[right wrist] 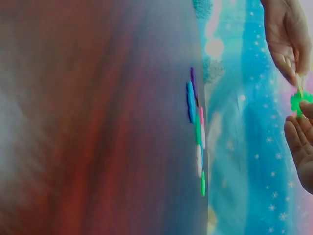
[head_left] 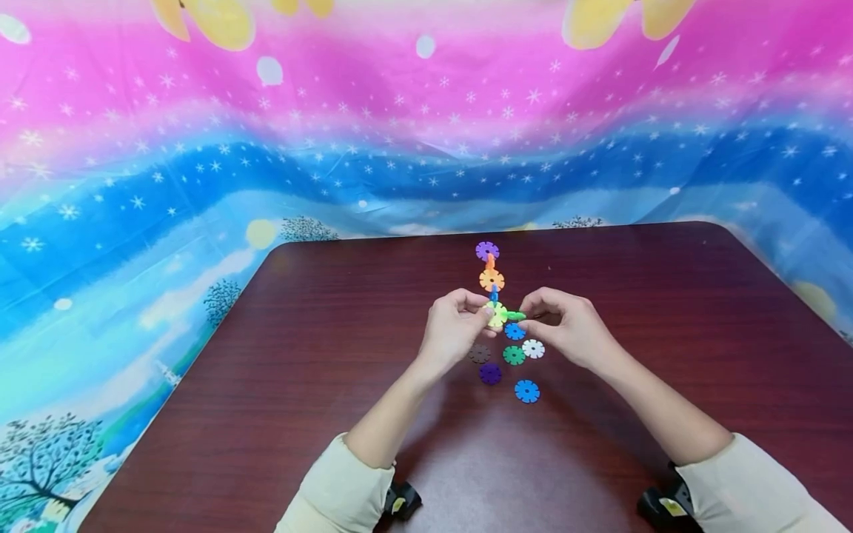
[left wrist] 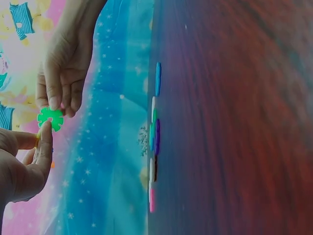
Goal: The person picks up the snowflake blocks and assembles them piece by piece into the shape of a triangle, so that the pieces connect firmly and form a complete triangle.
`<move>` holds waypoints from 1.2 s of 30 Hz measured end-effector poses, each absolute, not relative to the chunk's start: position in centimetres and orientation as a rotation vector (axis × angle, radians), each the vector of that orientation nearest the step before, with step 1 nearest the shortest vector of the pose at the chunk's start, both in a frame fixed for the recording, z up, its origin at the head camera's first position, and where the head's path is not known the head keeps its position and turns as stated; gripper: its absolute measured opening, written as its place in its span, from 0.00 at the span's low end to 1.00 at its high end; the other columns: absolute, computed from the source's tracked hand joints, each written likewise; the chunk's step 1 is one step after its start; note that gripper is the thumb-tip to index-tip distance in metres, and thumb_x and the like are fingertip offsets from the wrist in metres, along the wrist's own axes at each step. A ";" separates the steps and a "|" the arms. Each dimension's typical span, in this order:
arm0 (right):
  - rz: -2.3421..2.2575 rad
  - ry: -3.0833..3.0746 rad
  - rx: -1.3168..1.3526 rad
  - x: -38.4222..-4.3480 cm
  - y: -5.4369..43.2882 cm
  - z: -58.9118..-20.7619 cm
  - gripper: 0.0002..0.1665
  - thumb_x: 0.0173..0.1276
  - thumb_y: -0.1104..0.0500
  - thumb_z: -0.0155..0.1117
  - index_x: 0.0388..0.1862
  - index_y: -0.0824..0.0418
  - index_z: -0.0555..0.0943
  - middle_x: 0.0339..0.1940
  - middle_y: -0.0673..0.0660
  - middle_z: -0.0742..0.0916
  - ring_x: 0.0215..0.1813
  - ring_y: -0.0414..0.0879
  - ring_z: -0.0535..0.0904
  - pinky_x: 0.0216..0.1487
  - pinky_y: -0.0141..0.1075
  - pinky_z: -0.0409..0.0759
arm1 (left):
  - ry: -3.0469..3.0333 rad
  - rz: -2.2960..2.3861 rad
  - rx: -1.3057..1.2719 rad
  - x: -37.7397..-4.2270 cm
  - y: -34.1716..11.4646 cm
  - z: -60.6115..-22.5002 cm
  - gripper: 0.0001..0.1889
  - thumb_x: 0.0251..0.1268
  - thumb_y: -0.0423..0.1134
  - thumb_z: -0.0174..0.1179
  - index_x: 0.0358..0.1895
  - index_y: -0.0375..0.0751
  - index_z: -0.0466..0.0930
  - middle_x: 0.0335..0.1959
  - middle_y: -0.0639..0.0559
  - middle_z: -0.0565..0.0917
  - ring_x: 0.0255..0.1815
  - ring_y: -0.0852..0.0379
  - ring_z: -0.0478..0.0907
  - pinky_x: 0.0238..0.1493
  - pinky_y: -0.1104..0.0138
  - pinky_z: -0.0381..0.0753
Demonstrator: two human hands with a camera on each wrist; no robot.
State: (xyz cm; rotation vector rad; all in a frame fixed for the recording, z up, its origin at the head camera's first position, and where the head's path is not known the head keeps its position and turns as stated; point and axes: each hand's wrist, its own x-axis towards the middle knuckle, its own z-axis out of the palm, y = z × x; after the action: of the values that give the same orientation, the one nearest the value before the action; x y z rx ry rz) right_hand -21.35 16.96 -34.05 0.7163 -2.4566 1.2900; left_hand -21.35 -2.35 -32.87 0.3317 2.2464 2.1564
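In the head view, my left hand pinches a yellow notched disc between thumb and fingers. My right hand pinches the outer edge of a bright green notched disc, which meets the yellow disc edge-on at its right side. From the yellow disc a chain runs away from me: a blue disc seen edge-on, a light orange disc, a darker orange disc edge-on and a purple disc at the far end. The left wrist view shows the green disc face-on, held above the tabletop.
Loose discs lie on the dark red-brown table below my hands: blue, white, green, brown, dark purple and another blue one nearest me. A patterned cloth hangs behind the table.
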 end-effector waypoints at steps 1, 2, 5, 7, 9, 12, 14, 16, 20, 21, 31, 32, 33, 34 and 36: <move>1.276 -2.487 0.703 -21.6 17.2 -34.0 0.09 0.56 0.69 0.68 0.35 0.61 0.79 0.30 0.52 0.83 0.32 0.43 0.79 0.33 0.32 0.79 | 2.253 2.161 0.334 -21.4 -2.4 -32.9 0.07 0.60 0.25 0.58 0.41 0.26 0.77 0.28 0.41 0.80 0.26 0.47 0.83 0.31 0.62 0.82; 1.262 -2.518 0.685 -21.8 17.4 -34.0 0.10 0.56 0.68 0.68 0.36 0.61 0.79 0.31 0.52 0.83 0.33 0.44 0.80 0.34 0.33 0.80 | 2.262 2.163 0.335 -21.5 -2.5 -32.9 0.07 0.59 0.25 0.58 0.40 0.26 0.77 0.28 0.41 0.80 0.26 0.48 0.83 0.31 0.62 0.82; 1.223 -2.613 0.630 -22.9 18.0 -34.0 0.10 0.57 0.67 0.67 0.38 0.63 0.79 0.33 0.54 0.83 0.37 0.47 0.80 0.38 0.36 0.79 | 2.290 2.153 0.335 -21.5 -2.9 -32.9 0.07 0.60 0.26 0.59 0.40 0.26 0.77 0.28 0.42 0.80 0.25 0.50 0.83 0.32 0.63 0.82; 1.205 -2.681 0.601 -23.7 18.4 -34.1 0.11 0.58 0.66 0.67 0.40 0.64 0.79 0.35 0.55 0.83 0.38 0.49 0.80 0.38 0.38 0.79 | 2.299 2.141 0.333 -21.4 -3.1 -32.9 0.07 0.60 0.27 0.59 0.41 0.27 0.77 0.28 0.43 0.80 0.25 0.51 0.83 0.33 0.62 0.82; 1.190 -2.765 0.589 -24.6 18.8 -34.3 0.13 0.59 0.66 0.66 0.43 0.66 0.78 0.35 0.56 0.82 0.39 0.50 0.79 0.37 0.38 0.78 | 2.298 2.135 0.334 -21.5 -3.3 -33.0 0.07 0.60 0.27 0.58 0.41 0.27 0.77 0.28 0.43 0.80 0.25 0.52 0.83 0.33 0.62 0.82; 1.134 -2.897 0.596 -26.0 19.2 -34.6 0.17 0.59 0.64 0.66 0.46 0.69 0.77 0.36 0.57 0.82 0.39 0.50 0.78 0.37 0.39 0.78 | 2.298 2.133 0.332 -21.5 -3.5 -33.0 0.07 0.60 0.26 0.58 0.41 0.27 0.76 0.28 0.43 0.80 0.25 0.52 0.83 0.33 0.62 0.82; 1.082 -2.972 0.611 -26.9 19.4 -34.8 0.18 0.59 0.64 0.66 0.47 0.70 0.77 0.37 0.58 0.82 0.40 0.51 0.77 0.39 0.40 0.77 | 2.299 2.136 0.333 -21.5 -3.6 -33.1 0.07 0.60 0.26 0.58 0.41 0.26 0.76 0.28 0.43 0.80 0.25 0.52 0.83 0.31 0.64 0.82; 1.021 -3.023 0.612 -27.7 19.5 -35.1 0.19 0.59 0.63 0.66 0.48 0.71 0.77 0.38 0.59 0.82 0.42 0.52 0.77 0.40 0.42 0.77 | 2.300 2.135 0.334 -21.5 -3.7 -33.0 0.07 0.61 0.26 0.57 0.41 0.27 0.76 0.28 0.43 0.80 0.25 0.52 0.83 0.31 0.65 0.82; 0.909 -3.109 0.589 -28.9 19.6 -35.9 0.21 0.59 0.62 0.66 0.49 0.71 0.77 0.41 0.63 0.82 0.44 0.55 0.75 0.43 0.45 0.77 | 2.304 2.120 0.321 -21.5 -3.7 -32.9 0.07 0.61 0.27 0.57 0.41 0.27 0.76 0.29 0.43 0.80 0.25 0.51 0.83 0.33 0.64 0.82; 0.889 -3.127 0.584 -29.1 19.6 -36.1 0.21 0.59 0.62 0.66 0.49 0.72 0.77 0.41 0.63 0.81 0.45 0.56 0.75 0.43 0.45 0.77 | 2.303 2.117 0.317 -21.4 -3.7 -32.9 0.08 0.61 0.27 0.57 0.41 0.27 0.76 0.29 0.43 0.80 0.25 0.51 0.83 0.34 0.63 0.82; 0.790 -3.200 0.565 -29.8 19.4 -37.1 0.21 0.58 0.63 0.66 0.49 0.73 0.76 0.42 0.66 0.79 0.42 0.56 0.73 0.41 0.45 0.76 | 2.257 2.137 0.295 -21.3 -3.7 -32.9 0.08 0.61 0.27 0.57 0.42 0.26 0.76 0.29 0.43 0.80 0.26 0.51 0.83 0.33 0.64 0.82; 0.788 -3.201 0.564 -29.8 19.3 -37.1 0.20 0.58 0.63 0.66 0.48 0.73 0.76 0.41 0.66 0.79 0.42 0.56 0.73 0.41 0.45 0.76 | 2.253 2.141 0.299 -21.3 -3.7 -32.9 0.08 0.61 0.27 0.57 0.42 0.26 0.76 0.29 0.43 0.80 0.26 0.51 0.83 0.33 0.64 0.82; 0.785 -3.203 0.563 -29.8 19.3 -37.1 0.20 0.58 0.63 0.66 0.48 0.72 0.76 0.41 0.66 0.79 0.41 0.56 0.73 0.40 0.45 0.76 | 2.252 2.143 0.303 -21.3 -3.7 -32.9 0.08 0.61 0.27 0.57 0.42 0.26 0.76 0.29 0.43 0.80 0.26 0.50 0.83 0.33 0.64 0.82; 0.786 -3.204 0.558 -29.8 19.3 -37.1 0.20 0.58 0.63 0.66 0.47 0.72 0.76 0.41 0.66 0.79 0.41 0.56 0.73 0.40 0.45 0.76 | 2.250 2.144 0.306 -21.4 -3.8 -32.9 0.08 0.61 0.27 0.57 0.42 0.26 0.76 0.29 0.43 0.80 0.27 0.50 0.83 0.33 0.64 0.82; 0.790 -3.202 0.550 -29.8 19.2 -37.2 0.19 0.58 0.63 0.66 0.46 0.72 0.76 0.39 0.65 0.79 0.40 0.55 0.72 0.39 0.44 0.75 | 2.249 2.141 0.311 -21.4 -3.8 -32.9 0.08 0.61 0.27 0.57 0.42 0.26 0.76 0.29 0.43 0.80 0.26 0.50 0.83 0.32 0.65 0.82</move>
State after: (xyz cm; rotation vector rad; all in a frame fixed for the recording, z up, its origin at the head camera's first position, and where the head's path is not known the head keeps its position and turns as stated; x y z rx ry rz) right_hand -29.77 19.22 -37.19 0.5496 -3.2018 0.7897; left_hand -21.43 -3.79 -32.90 0.3107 2.2493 2.1413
